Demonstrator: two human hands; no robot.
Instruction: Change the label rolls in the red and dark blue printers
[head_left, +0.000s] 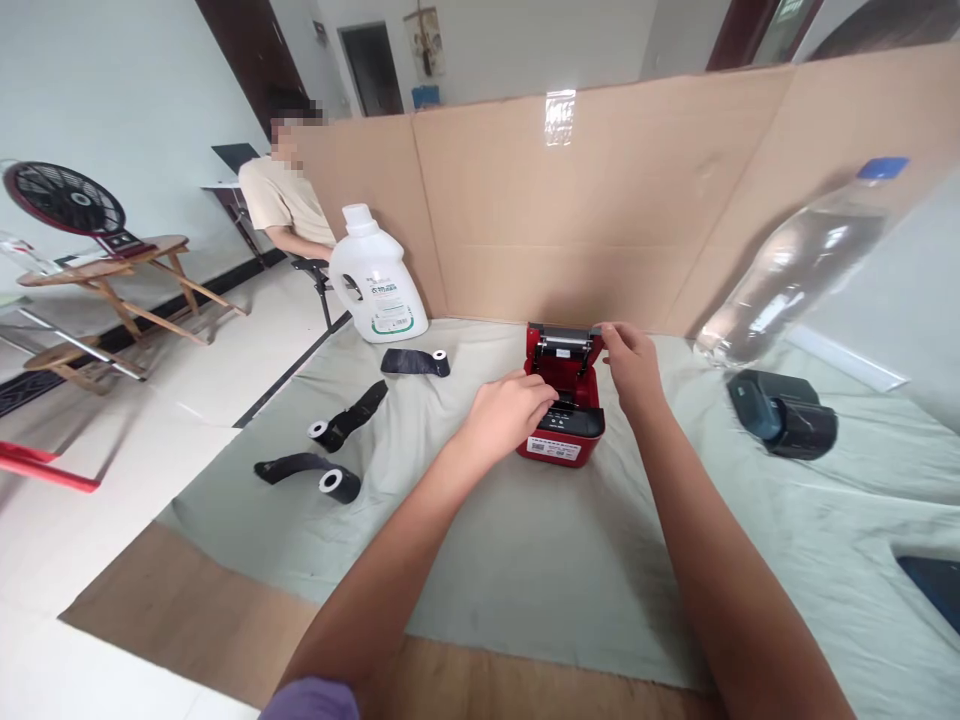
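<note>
A red and black printer (564,447) stands on the green cloth with its lid (566,343) raised. My right hand (628,362) pinches the right edge of the raised lid between thumb and fingers. Over the printer's opening is my left hand (511,408), its fingers bent together at the left side of the inside; what they hold, if anything, is hidden. Left of the printer lie three black rolls with white cores, one at the back (415,362), one in the middle (349,417) and one nearest me (339,484), each with a loose tail.
A white detergent bottle (381,280) stands at the back left, before a cardboard wall (570,220). At the right are a large clear bottle (802,270), a black device (784,413) and a dark object (934,585) at the edge. A person (281,195) sits beyond the table.
</note>
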